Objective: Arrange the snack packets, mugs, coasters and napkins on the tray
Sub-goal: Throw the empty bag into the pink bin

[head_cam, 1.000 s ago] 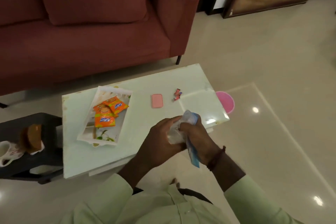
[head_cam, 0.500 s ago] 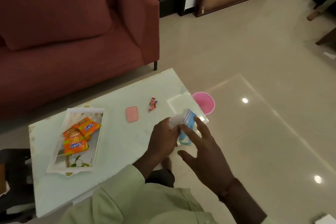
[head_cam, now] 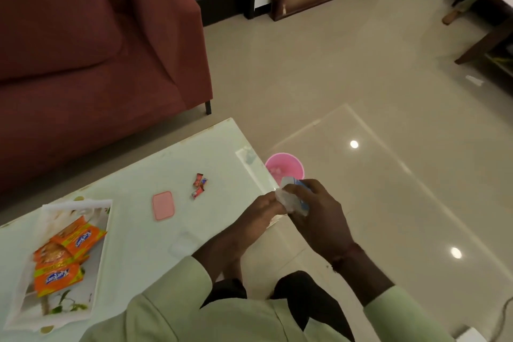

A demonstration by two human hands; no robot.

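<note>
A white floral tray [head_cam: 104, 233] lies at the table's left end with three orange snack packets [head_cam: 59, 276] stacked on it. Over the table's right edge my right hand [head_cam: 316, 211] is closed around a blue-and-white napkin pack [head_cam: 301, 201]. My left hand [head_cam: 263, 211] pinches a white napkin [head_cam: 284, 200] at the pack's mouth. A pink rectangular coaster [head_cam: 163, 205] lies flat mid-table. No mugs are in sight.
Two small red candy wrappers [head_cam: 199, 185] lie beyond the coaster on the white table [head_cam: 155, 169]. A pink bin [head_cam: 286, 168] stands on the floor off the table's right end. A red sofa [head_cam: 97, 50] sits behind the table, and glossy tile floor spreads to the right.
The camera swung right, so the tray slid toward the left edge. My right hand, spread open half a second ago, has closed on the napkin pack again. My left hand stays at the napkin.
</note>
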